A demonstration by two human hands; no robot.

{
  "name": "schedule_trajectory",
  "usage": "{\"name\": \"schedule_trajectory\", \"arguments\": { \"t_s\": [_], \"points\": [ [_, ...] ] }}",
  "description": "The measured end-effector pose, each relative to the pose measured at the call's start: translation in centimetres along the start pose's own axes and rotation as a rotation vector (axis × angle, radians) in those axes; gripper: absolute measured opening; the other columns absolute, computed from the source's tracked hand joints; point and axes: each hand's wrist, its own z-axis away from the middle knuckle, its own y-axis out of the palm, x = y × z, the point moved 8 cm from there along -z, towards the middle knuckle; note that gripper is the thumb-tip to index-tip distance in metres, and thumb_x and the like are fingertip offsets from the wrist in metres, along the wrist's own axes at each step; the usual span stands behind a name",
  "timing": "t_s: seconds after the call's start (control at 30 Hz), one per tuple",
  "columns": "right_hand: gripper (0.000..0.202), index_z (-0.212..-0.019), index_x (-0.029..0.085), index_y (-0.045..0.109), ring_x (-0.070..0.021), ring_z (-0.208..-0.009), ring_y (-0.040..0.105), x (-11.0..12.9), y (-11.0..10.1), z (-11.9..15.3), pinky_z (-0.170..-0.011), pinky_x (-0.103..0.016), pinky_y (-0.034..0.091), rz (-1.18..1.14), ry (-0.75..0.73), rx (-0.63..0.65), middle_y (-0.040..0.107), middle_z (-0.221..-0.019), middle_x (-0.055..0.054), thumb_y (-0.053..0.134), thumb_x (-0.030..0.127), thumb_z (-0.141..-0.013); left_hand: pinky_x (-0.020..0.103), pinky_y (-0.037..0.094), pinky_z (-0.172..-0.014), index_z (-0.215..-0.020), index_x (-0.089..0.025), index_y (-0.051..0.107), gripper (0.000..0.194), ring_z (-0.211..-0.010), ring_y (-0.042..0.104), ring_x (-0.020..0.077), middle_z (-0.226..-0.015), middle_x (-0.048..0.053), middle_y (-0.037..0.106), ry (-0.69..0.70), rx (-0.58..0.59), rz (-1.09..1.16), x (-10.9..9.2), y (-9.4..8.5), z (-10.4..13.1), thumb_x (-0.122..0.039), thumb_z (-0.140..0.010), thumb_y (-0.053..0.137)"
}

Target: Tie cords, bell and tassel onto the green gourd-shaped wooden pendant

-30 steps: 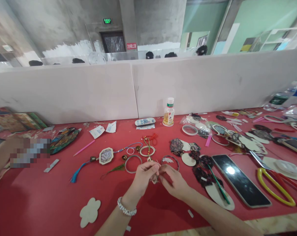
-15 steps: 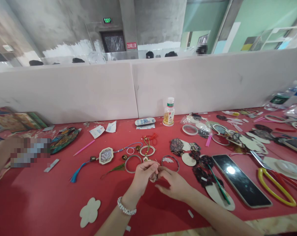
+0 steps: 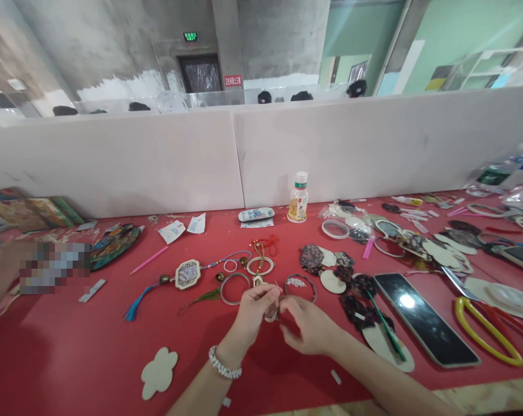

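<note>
We see a moderately bright indoor scene in soft, diffuse light. Faint shadows darken the red bench [image 3: 92,358] beneath the hands [image 3: 308,326], and a broader dim patch lies to their left. Right of the hands, the dark phone [image 3: 430,323] throws back a hard white glare spot. Beyond them, the bottle [image 3: 297,205] casts a pale shadow on the white partition [image 3: 157,167], and the exit sign [image 3: 190,37] glows green. Wide-angle distortion tilts the walls and stretches things toward the edges. We find the small piece [image 3: 271,314] between the fingers too soft to read; coarse pixelation [image 3: 55,268] hides an area far left of the hands.
</note>
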Motion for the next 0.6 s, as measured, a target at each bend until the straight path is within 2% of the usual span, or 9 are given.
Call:
{"name": "schedule_trajectory", "arguments": {
  "t_s": [0.13,0.2,0.3,0.37,0.6],
  "points": [
    [0.025,-0.087,0.021,0.043,-0.0160,-0.082,0.057,-0.5,-0.1,0.1,-0.072,-0.027,0.046,-0.018,0.039,-0.034,0.059,-0.087,-0.004,0.049,0.009,-0.066,0.019,0.024,-0.036,-0.064,-0.012,0.059,0.025,-0.034,0.030,0.0038,-0.039,-0.007,0.041,0.008,0.028,0.019,0.1,0.2,0.0,-0.036,-0.065,0.066],
    [0.025,-0.089,0.021,0.042,-0.0163,-0.083,0.057,-0.6,-0.2,0.0,-0.077,-0.030,0.045,-0.027,0.043,-0.049,0.058,-0.088,-0.004,0.049,0.010,-0.068,0.019,0.024,-0.036,-0.066,-0.012,0.059,0.023,-0.035,0.030,0.0036,-0.042,-0.006,0.043,0.019,0.034,0.016,0.0,0.1,0.0,-0.035,-0.067,0.064],
    [0.026,-0.093,0.021,0.040,-0.0169,-0.087,0.056,-0.4,-0.3,0.0,-0.094,-0.041,0.032,-0.024,0.013,-0.070,0.059,-0.088,-0.004,0.047,0.010,-0.071,0.019,0.022,-0.036,-0.067,-0.012,0.059,0.023,-0.036,0.030,0.0035,-0.044,-0.006,0.043,0.022,0.038,-0.001,0.2,0.0,0.0,-0.035,-0.069,0.062],
    [0.027,-0.095,0.021,0.039,-0.0172,-0.088,0.056,-0.7,-0.1,0.0,-0.098,-0.046,0.024,-0.035,0.024,-0.070,0.059,-0.089,-0.004,0.047,0.010,-0.072,0.019,0.020,-0.037,-0.066,-0.012,0.058,0.024,-0.035,0.028,0.0033,-0.041,-0.007,0.039,0.023,0.036,-0.016,0.3,-0.1,-0.1,-0.035,-0.071,0.061],
    [0.038,-0.101,0.020,0.037,-0.0194,-0.095,0.055,-2.4,0.9,0.5,-0.092,-0.040,0.032,-0.163,0.212,-0.018,0.057,-0.098,-0.007,0.056,0.017,-0.068,0.020,0.017,-0.038,-0.063,-0.012,0.057,0.027,-0.036,0.024,0.0029,-0.041,-0.008,0.034,0.047,0.031,-0.048,0.8,-0.4,-0.3,-0.038,-0.070,0.061]
  ]
}}
